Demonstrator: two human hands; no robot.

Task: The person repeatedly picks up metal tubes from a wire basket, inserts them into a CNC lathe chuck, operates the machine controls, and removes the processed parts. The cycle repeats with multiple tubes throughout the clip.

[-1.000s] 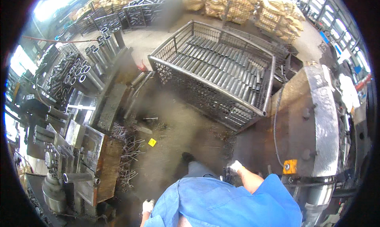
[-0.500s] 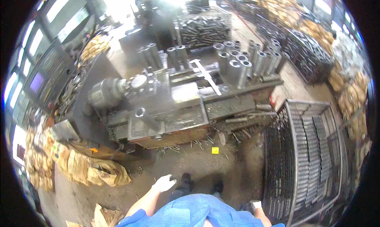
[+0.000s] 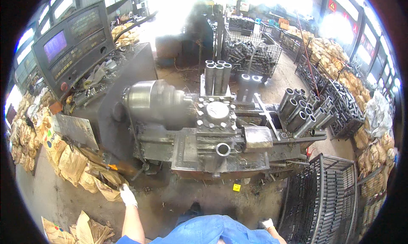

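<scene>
My left hand (image 3: pixel 128 196), in a white glove with dark fingertips, is stretched out low on the left. Its fingers look loosely extended, and no object shows in it. In the picture it lies beside a tan sack (image 3: pixel 108 188). My right hand (image 3: pixel 267 223), also gloved in white, hangs low on the right near a metal rack (image 3: pixel 316 193) of dark rods; its fingers are too small to make out. Ahead stands a lathe with a large chuck (image 3: pixel 155 100) and a tool turret (image 3: pixel 217 111). A metal tube (image 3: pixel 222 150) stands upright on its near side.
A control panel (image 3: pixel 70 44) rises on the left. Upright metal tubes (image 3: pixel 218 78) stand behind the turret, and several more (image 3: pixel 304 110) at the right end. A caliper (image 3: pixel 267 116) lies on the lathe bed. Tan sacks (image 3: pixel 70 163) line the left. A yellow marker (image 3: pixel 236 187) shows below the lathe.
The view has swung left and up, so the control panel shows fully and the lathe appears farther right. My left hand has moved outward to the left, near the sacks.
</scene>
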